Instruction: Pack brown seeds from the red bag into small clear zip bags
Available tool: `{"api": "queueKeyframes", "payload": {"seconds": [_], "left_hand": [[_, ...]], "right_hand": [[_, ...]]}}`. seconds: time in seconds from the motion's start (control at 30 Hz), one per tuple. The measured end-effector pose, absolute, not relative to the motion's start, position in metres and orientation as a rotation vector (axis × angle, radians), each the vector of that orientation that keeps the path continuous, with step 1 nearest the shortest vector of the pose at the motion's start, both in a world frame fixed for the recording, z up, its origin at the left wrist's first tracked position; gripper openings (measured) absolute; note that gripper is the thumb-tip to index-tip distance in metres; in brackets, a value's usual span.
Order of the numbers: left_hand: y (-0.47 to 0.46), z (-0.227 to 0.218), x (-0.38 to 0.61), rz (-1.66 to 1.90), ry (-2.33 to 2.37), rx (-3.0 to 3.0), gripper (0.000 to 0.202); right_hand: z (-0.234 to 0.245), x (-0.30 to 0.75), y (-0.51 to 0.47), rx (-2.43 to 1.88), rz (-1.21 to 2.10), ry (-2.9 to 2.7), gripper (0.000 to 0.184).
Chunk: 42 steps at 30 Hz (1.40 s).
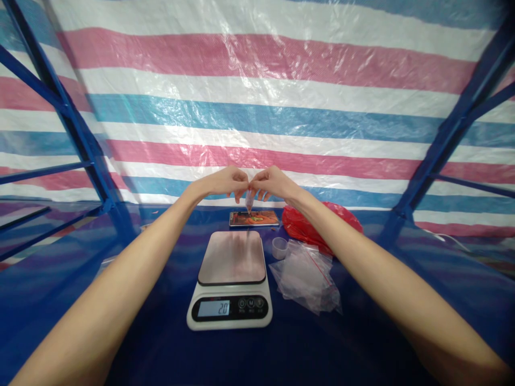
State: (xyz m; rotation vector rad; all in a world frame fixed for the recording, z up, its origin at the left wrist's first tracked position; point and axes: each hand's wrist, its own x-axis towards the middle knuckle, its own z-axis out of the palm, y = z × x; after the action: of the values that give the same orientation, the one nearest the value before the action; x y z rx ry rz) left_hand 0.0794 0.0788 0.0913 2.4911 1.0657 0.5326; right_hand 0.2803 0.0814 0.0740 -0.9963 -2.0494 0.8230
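Up in front of me, my left hand (235,182) and my right hand (269,183) meet, fingers pinched at the top of a small clear plastic bag (249,199). The bag hangs down to a point with a little brownish content at its tip, too small to name. Below and behind it lies a flat phone (263,219) with a colourful picture on its screen. Nearer to me stands a white kitchen scale (231,321). Its metal plate (232,258) bears nothing, and the display (214,309) appears to read 2.0.
Right of the scale are a small clear cup (279,248) and a pile of clear zip bags (306,279). A red plastic bag (295,225) lies behind them, partly under my right forearm. Blue metal posts (80,134) and a striped sheet (257,80) enclose the blue table (169,354).
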Motion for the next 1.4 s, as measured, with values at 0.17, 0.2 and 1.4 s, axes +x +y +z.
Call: {"api": "queueKeyframes", "payload": {"seconds": [0.17, 0.2, 1.4], "left_hand": [[0.079, 0.091, 0.079, 0.488, 1.071, 2.459, 0.033], [0.079, 0.091, 0.079, 0.474, 1.081, 2.459, 0.033], [0.012, 0.090, 0.146, 1.063, 0.915, 1.956, 0.027]], "right_hand": [[0.073, 0.282, 0.083, -0.924, 0.876, -2.094, 0.018], [0.073, 0.282, 0.083, -0.915, 0.882, -2.102, 0.017], [0.038, 0.334, -0.004, -0.782, 1.549, -1.468, 0.048]]}}
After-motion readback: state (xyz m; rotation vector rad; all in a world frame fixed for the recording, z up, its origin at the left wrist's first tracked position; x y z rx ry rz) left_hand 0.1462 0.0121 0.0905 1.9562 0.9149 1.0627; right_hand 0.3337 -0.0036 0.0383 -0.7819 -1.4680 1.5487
